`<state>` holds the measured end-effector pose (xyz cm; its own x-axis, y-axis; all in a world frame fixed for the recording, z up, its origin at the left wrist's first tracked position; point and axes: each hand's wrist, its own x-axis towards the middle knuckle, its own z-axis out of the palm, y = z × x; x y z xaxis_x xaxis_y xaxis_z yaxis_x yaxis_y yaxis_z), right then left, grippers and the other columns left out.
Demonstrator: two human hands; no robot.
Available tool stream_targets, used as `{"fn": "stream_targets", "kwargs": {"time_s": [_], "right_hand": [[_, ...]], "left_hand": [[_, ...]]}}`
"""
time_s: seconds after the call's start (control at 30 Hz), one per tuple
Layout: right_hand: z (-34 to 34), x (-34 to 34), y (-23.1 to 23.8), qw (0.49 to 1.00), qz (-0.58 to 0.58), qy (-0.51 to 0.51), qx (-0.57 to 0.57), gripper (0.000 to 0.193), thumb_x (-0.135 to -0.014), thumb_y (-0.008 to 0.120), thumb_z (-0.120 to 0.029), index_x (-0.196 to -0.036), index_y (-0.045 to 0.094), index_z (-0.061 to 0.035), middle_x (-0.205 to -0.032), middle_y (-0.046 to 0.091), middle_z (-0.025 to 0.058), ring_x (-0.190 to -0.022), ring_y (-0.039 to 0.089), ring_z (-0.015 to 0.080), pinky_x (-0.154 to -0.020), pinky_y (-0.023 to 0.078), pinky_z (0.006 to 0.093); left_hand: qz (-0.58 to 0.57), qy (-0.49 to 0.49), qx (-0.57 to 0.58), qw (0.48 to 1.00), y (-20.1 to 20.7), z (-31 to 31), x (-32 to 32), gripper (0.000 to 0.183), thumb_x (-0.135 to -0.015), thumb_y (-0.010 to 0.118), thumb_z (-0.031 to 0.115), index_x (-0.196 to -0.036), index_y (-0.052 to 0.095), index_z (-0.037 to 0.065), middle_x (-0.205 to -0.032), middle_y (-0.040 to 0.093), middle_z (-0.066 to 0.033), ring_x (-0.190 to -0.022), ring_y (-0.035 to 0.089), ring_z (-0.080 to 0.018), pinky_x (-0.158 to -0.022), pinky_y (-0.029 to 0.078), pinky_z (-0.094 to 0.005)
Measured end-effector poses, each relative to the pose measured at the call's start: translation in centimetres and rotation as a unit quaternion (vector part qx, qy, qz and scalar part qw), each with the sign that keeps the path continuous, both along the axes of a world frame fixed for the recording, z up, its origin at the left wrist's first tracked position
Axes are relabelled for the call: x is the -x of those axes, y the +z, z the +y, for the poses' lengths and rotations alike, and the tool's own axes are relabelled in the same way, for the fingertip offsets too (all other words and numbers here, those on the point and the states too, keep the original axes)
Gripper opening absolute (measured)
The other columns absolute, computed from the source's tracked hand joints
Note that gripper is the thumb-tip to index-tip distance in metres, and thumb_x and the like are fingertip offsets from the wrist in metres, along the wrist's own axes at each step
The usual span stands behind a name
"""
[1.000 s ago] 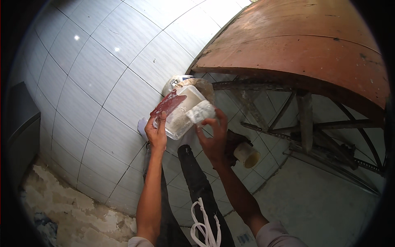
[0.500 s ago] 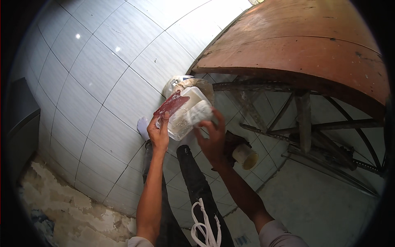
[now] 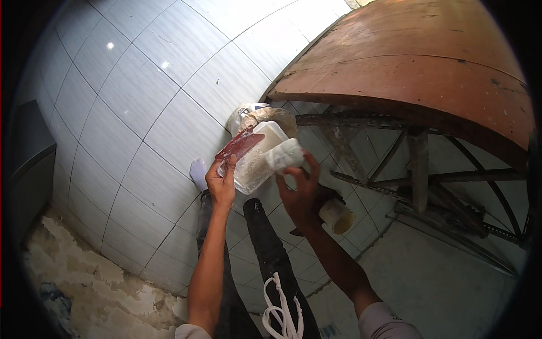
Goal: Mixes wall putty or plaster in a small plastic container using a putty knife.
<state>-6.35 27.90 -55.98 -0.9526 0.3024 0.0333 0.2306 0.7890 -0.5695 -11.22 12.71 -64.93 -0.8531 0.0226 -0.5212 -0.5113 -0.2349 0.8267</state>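
Observation:
My left hand [image 3: 221, 178] grips a clear plastic container [image 3: 248, 183] by its left side, tilted over the floor. A pale, cream-coloured substance coats its inside. Under my left thumb, across the container's edge, lies a dark red flat piece [image 3: 241, 145] with white smears, like a putty spreader. My right hand [image 3: 298, 186] pinches a whitish, roughly rectangular flat piece [image 3: 284, 155] at the container's right side. Its surface looks smeared, and my fingers hide its lower right edge. Whether it touches the container's rim I cannot tell.
Behind the container stands a white bucket or sack [image 3: 239, 116] with a brownish rim. A cylindrical tub [image 3: 337, 217] lies beside a dark cloth on the tiled floor [image 3: 169, 124]. An orange-brown wooden panel [image 3: 412, 73] on a metal frame [image 3: 416, 169] fills the right.
My right hand has moved the whitish piece up and to the right, from over the container toward its right rim. More of the container's inside shows. My left hand keeps its hold.

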Motion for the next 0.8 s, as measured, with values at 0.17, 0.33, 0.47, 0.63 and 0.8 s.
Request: {"fn": "stream_targets", "kwargs": {"time_s": [0.17,0.33,0.47,0.63,0.8], "right_hand": [[0.0,-0.2,-0.1,0.997,-0.007,0.076,-0.031,0.029,-0.072,0.077,0.005,-0.092,0.06,-0.0054,-0.136,0.04,0.0178,-0.13,0.046,0.0371,-0.094,0.055,0.0424],[0.3,0.0,-0.8,0.998,0.005,0.063,-0.012,0.025,-0.071,0.077,0.002,-0.088,0.061,-0.0057,-0.135,0.043,0.0196,-0.126,0.049,0.0379,-0.093,0.053,0.0434],[0.9,0.1,-0.5,0.999,0.026,-0.01,0.04,0.032,-0.076,0.075,0.005,-0.098,0.055,-0.0067,-0.137,0.039,0.0191,-0.128,0.046,0.035,-0.098,0.051,0.0399],[2.4,-0.6,-2.2,0.912,0.069,-0.245,0.322,0.037,-0.089,0.067,-0.003,-0.116,0.042,-0.0036,-0.13,0.048,0.0159,-0.124,0.049,0.0279,-0.097,0.05,0.0379],[5.8,-1.4,-4.9,0.808,0.032,-0.378,0.45,0.042,-0.096,0.061,-0.018,-0.127,0.039,-0.0015,-0.126,0.051,0.0131,-0.119,0.053,0.024,-0.093,0.053,0.0385]], "left_hand": [[-0.005,0.001,0.0,1.0,-0.1,-0.1,0.1,0.03,-0.094,0.068,0.022,-0.112,0.067,-0.002,-0.102,0.069,-0.0039,-0.092,0.06,-0.009,-0.086,0.047,-0.0233],[-0.012,0.003,-0.002,1.0,-0.3,0.0,0.3,0.03,-0.094,0.068,0.022,-0.112,0.068,-0.002,-0.102,0.069,-0.0039,-0.091,0.06,-0.0086,-0.086,0.047,-0.0232],[-0.009,-0.001,0.002,1.0,-0.7,0.0,0.1,0.029,-0.094,0.068,0.023,-0.111,0.068,-0.001,-0.101,0.069,-0.0033,-0.092,0.06,-0.0088,-0.086,0.046,-0.0232],[-0.025,0.01,-0.01,1.0,-1.0,0.1,-0.2,0.03,-0.094,0.068,0.024,-0.11,0.068,-0.001,-0.1,0.069,-0.0027,-0.092,0.059,-0.0089,-0.085,0.046,-0.0233],[-0.019,-0.008,0.014,1.0,-1.8,-0.2,-0.3,0.029,-0.093,0.07,0.024,-0.109,0.069,-0.001,-0.099,0.069,-0.002,-0.089,0.058,-0.0087,-0.085,0.046,-0.0236]]}}
